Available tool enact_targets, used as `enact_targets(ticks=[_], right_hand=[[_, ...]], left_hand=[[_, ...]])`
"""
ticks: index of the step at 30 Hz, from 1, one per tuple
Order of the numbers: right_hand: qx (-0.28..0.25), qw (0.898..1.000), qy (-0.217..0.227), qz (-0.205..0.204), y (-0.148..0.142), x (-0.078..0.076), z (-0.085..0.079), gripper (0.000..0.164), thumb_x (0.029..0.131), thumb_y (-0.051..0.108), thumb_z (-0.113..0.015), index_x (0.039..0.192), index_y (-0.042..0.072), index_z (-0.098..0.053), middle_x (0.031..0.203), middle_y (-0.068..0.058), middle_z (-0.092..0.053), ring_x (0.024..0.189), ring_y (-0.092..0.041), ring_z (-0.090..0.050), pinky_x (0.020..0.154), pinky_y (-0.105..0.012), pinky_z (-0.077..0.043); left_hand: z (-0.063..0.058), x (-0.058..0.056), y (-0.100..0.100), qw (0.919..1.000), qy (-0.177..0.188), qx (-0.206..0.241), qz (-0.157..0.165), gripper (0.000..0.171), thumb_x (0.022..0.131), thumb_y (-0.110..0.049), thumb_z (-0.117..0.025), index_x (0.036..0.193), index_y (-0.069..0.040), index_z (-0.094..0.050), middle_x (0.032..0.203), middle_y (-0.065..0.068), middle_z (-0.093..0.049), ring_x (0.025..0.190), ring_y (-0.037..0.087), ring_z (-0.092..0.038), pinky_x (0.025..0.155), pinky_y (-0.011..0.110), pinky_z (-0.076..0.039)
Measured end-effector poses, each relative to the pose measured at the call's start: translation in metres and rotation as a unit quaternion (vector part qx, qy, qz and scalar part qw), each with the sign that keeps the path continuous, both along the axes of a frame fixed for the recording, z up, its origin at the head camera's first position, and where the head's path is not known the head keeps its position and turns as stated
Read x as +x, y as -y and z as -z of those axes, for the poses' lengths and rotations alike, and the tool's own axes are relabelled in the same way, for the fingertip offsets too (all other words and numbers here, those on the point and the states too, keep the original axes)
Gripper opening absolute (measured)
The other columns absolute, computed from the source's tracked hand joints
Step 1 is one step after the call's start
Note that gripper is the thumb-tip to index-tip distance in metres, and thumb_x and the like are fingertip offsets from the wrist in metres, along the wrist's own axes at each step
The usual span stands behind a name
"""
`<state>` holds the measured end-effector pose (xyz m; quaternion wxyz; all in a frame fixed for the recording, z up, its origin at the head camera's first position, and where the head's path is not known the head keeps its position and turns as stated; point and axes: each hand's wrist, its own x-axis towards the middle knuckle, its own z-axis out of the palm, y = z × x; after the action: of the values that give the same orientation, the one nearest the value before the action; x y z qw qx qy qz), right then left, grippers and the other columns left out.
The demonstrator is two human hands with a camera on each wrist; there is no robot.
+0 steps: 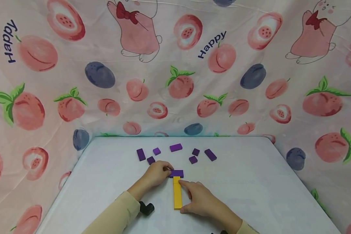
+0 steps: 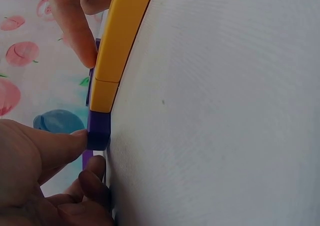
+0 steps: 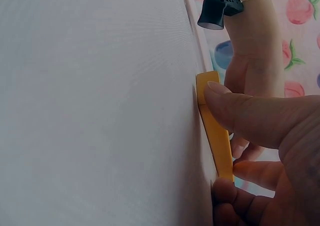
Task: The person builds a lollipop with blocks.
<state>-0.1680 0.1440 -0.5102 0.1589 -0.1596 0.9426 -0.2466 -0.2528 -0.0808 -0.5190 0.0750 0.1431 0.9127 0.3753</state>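
Observation:
A purple rectangular block (image 1: 177,174) lies crosswise at the far end of a straight row of yellow blocks (image 1: 177,196), forming a T on the white table. My left hand (image 1: 156,174) pinches the purple block at its left end; the left wrist view shows the thumb against that block's end (image 2: 99,133). Along the right side of the yellow row, my right hand (image 1: 203,199) holds it with the index finger near the far end and the thumb at the near end. Seams show between the yellow blocks (image 3: 216,136) in the right wrist view.
Beyond the hands, several loose purple pieces lie scattered, among them a long block (image 1: 175,148), a small cube (image 1: 195,152) and a tilted long block (image 1: 210,155). A black wrist device (image 1: 147,208) sits at the left sleeve. Fruit-patterned cloth (image 1: 169,113) rises behind the white table (image 1: 251,182).

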Motion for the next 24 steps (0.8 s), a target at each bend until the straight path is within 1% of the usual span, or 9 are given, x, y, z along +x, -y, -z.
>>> enact_targets(ticks=[6, 10, 14, 18, 24], right_hand=[[-0.003, 1.0, 0.003, 0.004, 0.001, 0.0, 0.0, 0.101, 0.072, 0.05, -0.098, 0.159, 0.025, -0.053, 0.081, 0.005, -0.053, 0.081, -0.013, -0.047, 0.065, -0.027, -0.038], [-0.004, 1.0, 0.004, 0.007, 0.001, 0.001, 0.0, 0.101, 0.071, 0.049, -0.099, 0.159, 0.025, -0.054, 0.08, 0.005, -0.053, 0.081, -0.013, -0.048, 0.065, -0.027, -0.038], [-0.005, 1.0, 0.006, 0.008, 0.001, 0.001, 0.0, 0.101, 0.071, 0.049, -0.099, 0.158, 0.024, -0.054, 0.08, 0.004, -0.053, 0.08, -0.013, -0.048, 0.065, -0.027, -0.038], [-0.006, 1.0, 0.008, 0.007, 0.001, 0.001, -0.001, 0.101, 0.071, 0.048, -0.099, 0.158, 0.024, -0.054, 0.08, 0.004, -0.053, 0.08, -0.013, -0.047, 0.064, -0.027, -0.038], [-0.005, 1.0, 0.0, 0.001, 0.0, 0.0, 0.001, 0.101, 0.071, 0.049, -0.099, 0.158, 0.024, -0.054, 0.08, 0.005, -0.053, 0.079, -0.013, -0.047, 0.064, -0.026, -0.037]], left_hand=[[-0.001, 0.001, 0.001, 0.9998, 0.012, 0.01, -0.008, 0.016, 0.103, -0.015, -0.071, 0.115, -0.019, -0.081, 0.099, -0.001, -0.072, 0.091, 0.017, -0.062, 0.093, 0.042, -0.059], [-0.002, 0.003, 0.002, 0.9998, 0.013, 0.013, -0.012, 0.018, 0.103, -0.014, -0.071, 0.119, -0.017, -0.079, 0.104, 0.001, -0.073, 0.095, 0.019, -0.063, 0.096, 0.045, -0.059], [-0.002, 0.007, 0.004, 0.9999, 0.002, 0.002, -0.011, 0.021, 0.103, -0.016, -0.071, 0.123, -0.018, -0.078, 0.111, 0.004, -0.073, 0.101, 0.021, -0.065, 0.1, 0.05, -0.058], [-0.003, 0.013, 0.005, 0.9998, -0.009, -0.012, -0.009, 0.025, 0.103, -0.019, -0.07, 0.126, -0.019, -0.077, 0.114, 0.007, -0.072, 0.104, 0.023, -0.066, 0.101, 0.051, -0.058], [-0.004, 0.02, 0.006, 0.9991, -0.024, -0.034, 0.011, 0.033, 0.098, -0.018, -0.074, 0.131, -0.018, -0.075, 0.115, 0.008, -0.07, 0.104, 0.023, -0.066, 0.1, 0.051, -0.058]])
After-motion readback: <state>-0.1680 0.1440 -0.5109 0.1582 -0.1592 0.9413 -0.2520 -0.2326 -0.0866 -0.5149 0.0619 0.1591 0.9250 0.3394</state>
